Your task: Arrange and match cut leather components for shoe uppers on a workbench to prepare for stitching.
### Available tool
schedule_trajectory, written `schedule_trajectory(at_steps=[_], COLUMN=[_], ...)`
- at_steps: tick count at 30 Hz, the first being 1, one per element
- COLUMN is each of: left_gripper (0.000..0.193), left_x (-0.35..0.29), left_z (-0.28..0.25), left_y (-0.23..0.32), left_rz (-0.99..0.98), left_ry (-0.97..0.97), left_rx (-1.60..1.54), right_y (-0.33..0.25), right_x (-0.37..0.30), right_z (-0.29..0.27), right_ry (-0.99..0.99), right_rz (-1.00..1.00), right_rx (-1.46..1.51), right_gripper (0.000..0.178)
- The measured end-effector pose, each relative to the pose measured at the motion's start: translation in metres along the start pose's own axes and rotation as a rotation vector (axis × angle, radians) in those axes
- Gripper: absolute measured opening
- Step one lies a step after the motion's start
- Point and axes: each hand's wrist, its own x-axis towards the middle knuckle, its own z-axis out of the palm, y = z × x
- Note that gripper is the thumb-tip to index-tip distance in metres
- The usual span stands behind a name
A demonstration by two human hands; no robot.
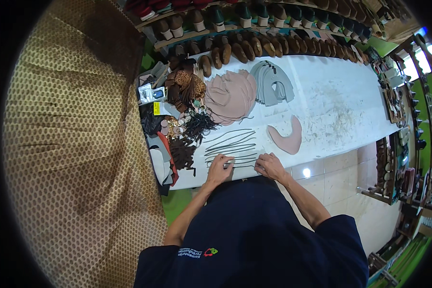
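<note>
Several thin dark cords (231, 145) lie in rough rows on the white-covered table near its front edge. My left hand (220, 169) rests over the left part of the nearest cords, its fingers bent and drawn together. A dark cord (244, 166) runs from there to my right hand (270, 166), whose thumb and fingers pinch its right end. Fine detail at the fingertips is too small to make out. Just beyond my right hand lies a flat pink curved shoe-upper piece (288, 138), touched by neither hand.
Stacked pink pieces (230, 96) and grey curved pieces (273, 84) lie farther back. Brown and black scraps (182, 153) crowd the table's left end. Wooden shoe lasts (254, 47) line the back edge, with shelves of more lasts (245, 18) above. A patterned sheet (77, 144) hangs at left.
</note>
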Motion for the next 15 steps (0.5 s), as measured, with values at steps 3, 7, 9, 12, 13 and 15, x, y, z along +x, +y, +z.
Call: schedule_trajectory(at_steps=[3, 7, 9, 12, 13, 15], left_gripper=[0.026, 0.024, 0.022, 0.02, 0.02, 0.019], left_x=[0.002, 0.006, 0.016, 0.035, 0.041, 0.049], left_z=[0.003, -0.013, -0.03, -0.052, -0.059, -0.069], left_y=[-0.006, -0.034, -0.042, -0.042, -0.041, -0.043], left_rz=[-0.01, -0.025, -0.04, -0.051, -0.052, -0.02], left_ry=[0.058, 0.23, 0.348, 0.437, 0.44, 0.38], left_rx=[-0.018, 0.041, 0.186, 0.351, 0.352, 0.43], right_y=[-0.003, -0.009, -0.005, 0.01, 0.014, 0.023], right_x=[0.0, 0.007, 0.018, 0.056, 0.071, 0.099], right_z=[-0.004, -0.014, -0.018, -0.021, -0.023, -0.025], right_ry=[0.017, 0.054, 0.08, 0.24, 0.348, 0.454], right_rz=[-0.017, 0.071, 0.153, 0.339, 0.311, 0.277], right_rx=[0.008, 0.06, 0.087, 0.119, 0.084, 0.051], right_gripper=[0.018, 0.021, 0.022, 0.02, 0.02, 0.019])
